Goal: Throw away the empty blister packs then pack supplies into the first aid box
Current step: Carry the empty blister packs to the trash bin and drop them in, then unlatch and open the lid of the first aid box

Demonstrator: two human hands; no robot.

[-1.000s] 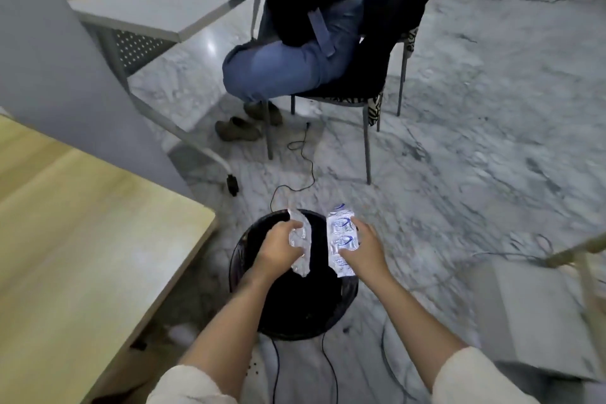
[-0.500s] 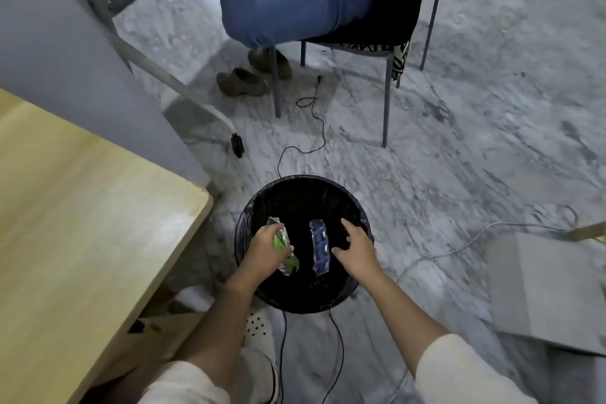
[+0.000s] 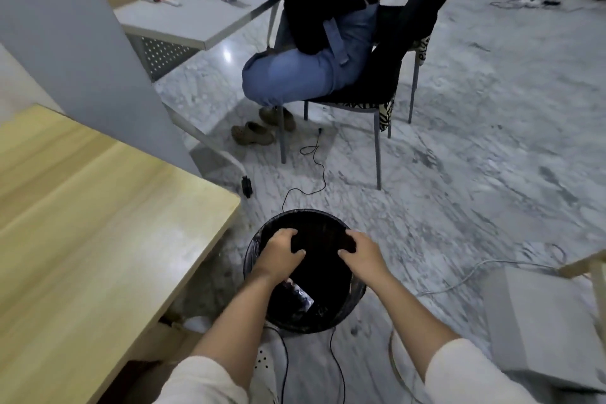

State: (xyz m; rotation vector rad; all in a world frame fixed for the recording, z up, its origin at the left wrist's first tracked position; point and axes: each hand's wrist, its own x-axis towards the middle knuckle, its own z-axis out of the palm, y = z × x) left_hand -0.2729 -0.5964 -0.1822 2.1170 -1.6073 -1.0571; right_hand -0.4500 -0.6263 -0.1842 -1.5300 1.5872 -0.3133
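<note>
A round black bin (image 3: 355, 297) with a dark liner stands on the marble floor just in front of me. Both hands hover over its mouth. My left hand (image 3: 278, 256) and my right hand (image 3: 362, 252) have their fingers spread and hold nothing. Deep in the bin, below my left wrist, lies a shiny blister pack (image 3: 300, 294). A second pack is not visible in the dark interior. The first aid box is out of sight.
A light wooden table (image 3: 98, 239) runs along my left, its corner close to the bin. A person sits on a chair (image 3: 377, 102) ahead, shoes beneath it. Thin cables cross the floor. A grey box (image 3: 541, 321) lies at the right.
Both hands held blister packs over the bin a second ago. They let go and the packs dropped inside. The view has tilted back up.
</note>
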